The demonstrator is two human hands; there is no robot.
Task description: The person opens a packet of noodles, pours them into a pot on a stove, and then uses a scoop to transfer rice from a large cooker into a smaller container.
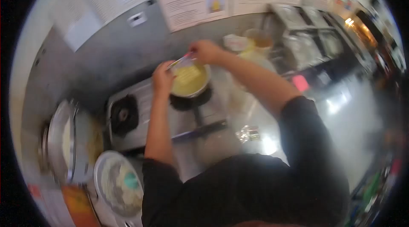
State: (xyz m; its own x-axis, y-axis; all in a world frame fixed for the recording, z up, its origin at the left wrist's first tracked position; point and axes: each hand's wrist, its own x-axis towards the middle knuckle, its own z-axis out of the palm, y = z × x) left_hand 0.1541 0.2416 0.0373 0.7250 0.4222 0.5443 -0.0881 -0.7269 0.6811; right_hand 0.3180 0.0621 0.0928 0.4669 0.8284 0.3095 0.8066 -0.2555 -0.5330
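Observation:
A pot (190, 83) with pale yellow contents stands on the right burner of a two-burner gas stove (183, 118). Over its far side, a small thin packet (180, 61), whitish with a pink-red edge, stretches between my two hands. My left hand (162, 78) is closed around the packet's left end, beside the pot's left rim. Closed on the right end is my right hand (205, 52), a little higher and above the far rim. Blur hides the packet's print and whether anything is leaving it.
The left burner (124, 115) carries no pot. To the left are a large metal vessel (64, 141) and a tub (117, 184) of white stuff with a turquoise scoop (131, 180). A crumpled wrapper (248, 133) lies on the steel counter (341, 112); metal trays (302, 48) sit at the back right.

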